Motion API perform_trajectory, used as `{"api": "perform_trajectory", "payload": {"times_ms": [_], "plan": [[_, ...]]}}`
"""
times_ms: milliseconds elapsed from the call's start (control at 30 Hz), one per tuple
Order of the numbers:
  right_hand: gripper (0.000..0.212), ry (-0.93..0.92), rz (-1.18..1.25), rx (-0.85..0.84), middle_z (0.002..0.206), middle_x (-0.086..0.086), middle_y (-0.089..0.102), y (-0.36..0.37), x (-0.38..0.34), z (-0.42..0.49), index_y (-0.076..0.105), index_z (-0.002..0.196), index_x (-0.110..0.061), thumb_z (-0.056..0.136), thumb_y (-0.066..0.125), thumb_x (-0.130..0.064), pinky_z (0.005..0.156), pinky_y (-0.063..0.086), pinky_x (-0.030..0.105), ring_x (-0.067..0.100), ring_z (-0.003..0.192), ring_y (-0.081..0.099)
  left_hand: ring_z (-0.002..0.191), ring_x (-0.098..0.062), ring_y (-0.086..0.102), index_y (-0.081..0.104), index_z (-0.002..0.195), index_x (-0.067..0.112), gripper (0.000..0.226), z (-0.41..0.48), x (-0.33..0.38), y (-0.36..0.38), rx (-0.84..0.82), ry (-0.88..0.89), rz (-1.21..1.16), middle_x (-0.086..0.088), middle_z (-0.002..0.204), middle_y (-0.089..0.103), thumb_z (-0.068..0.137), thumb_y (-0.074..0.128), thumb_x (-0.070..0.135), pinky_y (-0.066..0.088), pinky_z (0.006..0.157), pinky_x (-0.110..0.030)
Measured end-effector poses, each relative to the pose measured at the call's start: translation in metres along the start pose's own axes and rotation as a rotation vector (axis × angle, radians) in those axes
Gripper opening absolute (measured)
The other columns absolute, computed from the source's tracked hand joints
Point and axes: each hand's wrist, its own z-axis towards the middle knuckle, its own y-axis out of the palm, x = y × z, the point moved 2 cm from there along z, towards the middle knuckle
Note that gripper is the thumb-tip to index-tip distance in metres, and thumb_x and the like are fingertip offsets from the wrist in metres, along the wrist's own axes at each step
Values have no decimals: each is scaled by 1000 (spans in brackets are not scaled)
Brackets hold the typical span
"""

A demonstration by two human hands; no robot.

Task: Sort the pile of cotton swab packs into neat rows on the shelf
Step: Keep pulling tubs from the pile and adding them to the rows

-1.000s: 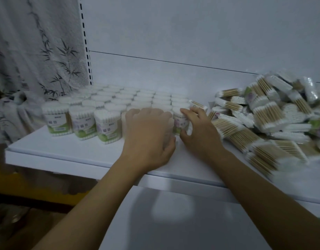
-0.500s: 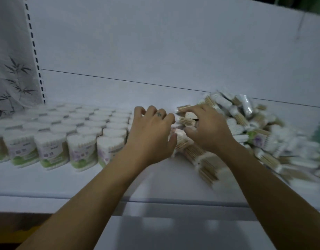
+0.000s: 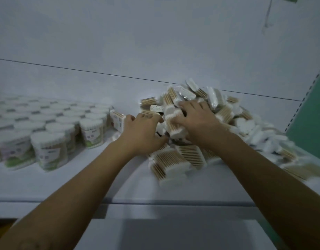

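Cotton swab packs (image 3: 91,131) fill several rows (image 3: 47,114); a large pile (image 3: 233,121) remains, left hand (image 3: 143,131) and right hand (image 3: 198,121) fingers curled into it.

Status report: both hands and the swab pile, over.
Left hand on pile edge, grip unclear. Right hand grips a pack atop it. Rows stand left on shelf. Nothing blocking.

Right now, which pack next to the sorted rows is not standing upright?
The pack at the rows' right end, just beside the left hand: it leans tilted, while the rowed packs stand upright.
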Motion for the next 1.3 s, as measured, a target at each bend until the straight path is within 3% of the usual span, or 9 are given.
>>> {"api": "perform_trajectory", "payload": {"times_ms": [100,267,400,600,733,867,967,1100,1300], "plan": [[52,-131,-12,10,151,12,35,4,1,8,57,127,-29,79,74,-38,112,21,44,29,139,30,130,-24,41,36,142,30,65,3,9,3,-20,-4,27,1,137,52,86,53,59,24,103,-47],[45,-186,181,80,143,-3,48,1,20,8,53,134,-26,91,63,-30,109,27,39,21,131,40,131,-21,39,33,143,33,71,-1,12,7,3,-33,-22,6,136,54,83,56,63,22,108,-48],[33,-7,658,103,119,-8,60,-17,30,6,64,120,-29,87,69,-32,97,43,36,13,109,54,132,-20,40,26,147,32,82,-3,19,2,126,-62,-177,4,141,51,79,65,58,21,112,-46],[15,78,1096,235,92,-17,67,-34,31,18,73,103,-27,88,70,-26,68,41,4,-7,82,60,115,-11,54,43,137,28,68,-5,14,-17,292,-106,-443,9,127,58,80,67,56,45,98,-43],[17,117,1318,276,91,-11,71,-47,22,30,75,100,-23,93,63,-33,77,57,33,7,85,66,105,-3,55,52,127,29,49,-16,8,-36,371,-158,-627,8,119,56,84,68,45,43,84,-15],[20,90,1567,231,93,-7,72,-58,5,34,74,105,-22,95,60,-32,62,56,21,6,78,67,91,-10,68,54,127,22,56,-30,1,-54,361,-244,-956,3,105,70,81,63,51,57,80,-36],[22,15,1602,177,95,-5,71,-61,-17,37,71,111,-28,92,64,-35,67,56,20,4,81,68,90,-15,70,47,134,27,67,-43,-16,-65,378,-289,-900,1,97,73,79,59,64,57,82,-42],[31,-53,1595,189,107,-3,68,-69,-49,46,67,114,-27,85,72,-35,76,59,37,21,89,69,75,3,65,43,142,24,69,-59,-41,-82,380,-292,-727,7,88,69,84,50,61,50,72,-17],[37,-16,1556,251,98,-7,67,-75,-91,63,68,101,-26,69,87,-31,75,56,36,15,71,62,112,-8,58,33,150,27,62,-88,-84,-91,301,-316,-555,8,119,65,96,45,54,44,101,-34]]}}
